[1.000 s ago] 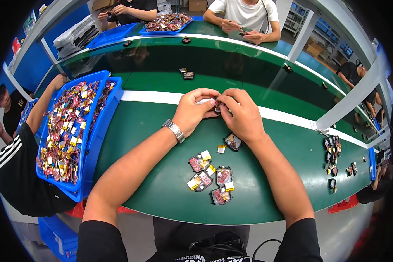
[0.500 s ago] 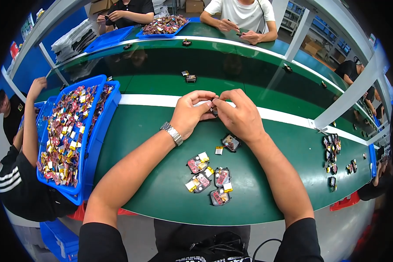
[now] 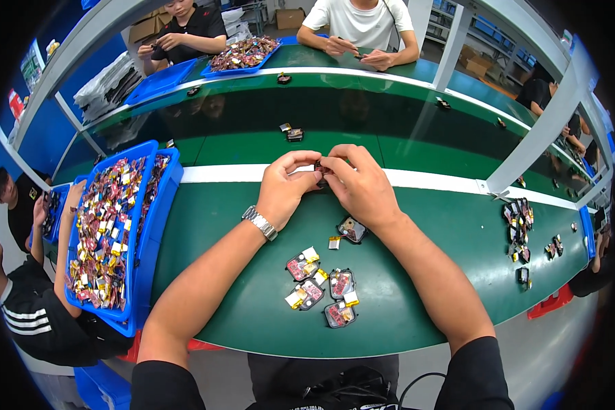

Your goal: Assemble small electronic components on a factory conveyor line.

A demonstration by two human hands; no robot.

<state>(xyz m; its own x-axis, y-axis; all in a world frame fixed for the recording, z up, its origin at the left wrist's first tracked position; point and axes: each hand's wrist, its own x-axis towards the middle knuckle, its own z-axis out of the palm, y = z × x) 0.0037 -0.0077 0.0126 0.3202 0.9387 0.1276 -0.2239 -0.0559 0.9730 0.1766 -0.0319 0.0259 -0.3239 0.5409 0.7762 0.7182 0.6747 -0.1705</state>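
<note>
Above the work table's far edge, both my hands meet around a small dark casing (image 3: 321, 179) with some reddish parts, mostly hidden by my fingers. My left hand (image 3: 282, 190), with a metal watch on its wrist, pinches it from the left. The thumb and fingers of my right hand (image 3: 357, 186) close on it from the right. Just below my hands lies an open black casing (image 3: 352, 230), a small white-and-yellow battery (image 3: 334, 242) beside it. Nearer me is a cluster of several casings with red circuit boards, among them one casing (image 3: 302, 265) at its far left.
At the left stands a blue tray (image 3: 138, 263) heaped with circuit boards and batteries, a co-worker's arm (image 3: 63, 263) beside it. Dark casings (image 3: 518, 225) lie in a group at the right. Past the white ledge (image 3: 225, 173) runs a green belt (image 3: 239, 145); two people work beyond.
The view has shifted slightly, and my hands stay together on the casing. The co-worker's raised arm at the left has come down beside the blue tray.
</note>
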